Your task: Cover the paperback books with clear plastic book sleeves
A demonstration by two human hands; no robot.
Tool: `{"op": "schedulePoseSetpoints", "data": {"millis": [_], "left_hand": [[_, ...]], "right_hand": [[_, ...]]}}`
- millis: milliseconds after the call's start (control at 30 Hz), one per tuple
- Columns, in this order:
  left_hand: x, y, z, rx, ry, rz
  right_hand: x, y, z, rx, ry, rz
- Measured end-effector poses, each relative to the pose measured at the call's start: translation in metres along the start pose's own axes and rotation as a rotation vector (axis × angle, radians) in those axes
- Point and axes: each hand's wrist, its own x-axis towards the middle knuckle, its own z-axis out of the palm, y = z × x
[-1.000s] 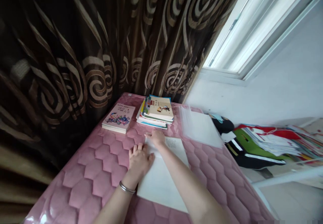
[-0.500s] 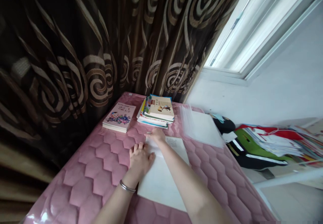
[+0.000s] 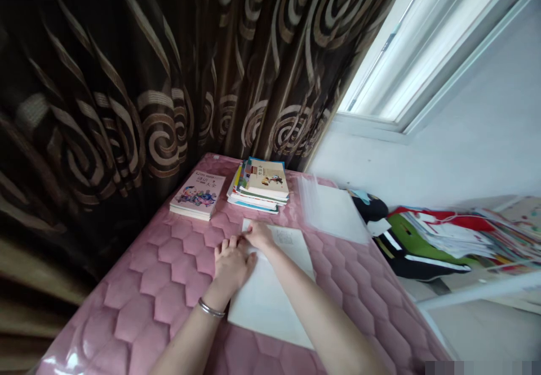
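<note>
"Where's the white booklet [image 3: 264,307]?"

"Flat on the pink quilted surface [image 3: 156,285], under both hands."

"And the fingers?"

"The left hand [image 3: 232,262] straddles its left edge, thumb over the page, fingers slightly apart. The right hand [image 3: 260,235] rests near the top-left corner, fingers curled; I can't tell whether they pinch the paper."

"Containers?"

"Clear plastic sleeves [image 3: 333,211] lie beyond, to the right, contents unclear. Farther right, a white shelf [image 3: 473,291] holds piled papers [image 3: 452,239]."

"And at the far end?"

"Two book stacks [image 3: 266,186], side by side."
</note>
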Motion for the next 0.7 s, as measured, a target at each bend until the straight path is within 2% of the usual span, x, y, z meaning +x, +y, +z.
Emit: {"op": "schedulePoseSetpoints", "data": {"millis": [167, 500, 600, 700], "left_hand": [[0.0, 0.0, 0.001, -0.008, 0.0, 0.001], [0.0, 0.001, -0.003, -0.026, -0.049, -0.017], [0.0, 0.0, -0.002, -0.019, -0.036, -0.016], [0.0, 0.0, -0.002, -0.01, -0.025, -0.017]], "right_hand": [[0.006, 0.003, -0.001, 0.024, -0.032, 0.012], [0.033, -0.007, 0.0, 0.026, 0.037, 0.09], [0.03, -0.011, 0.002, 0.027, 0.061, 0.094], [0.017, -0.01, 0.002, 0.028, 0.082, 0.022]]}}
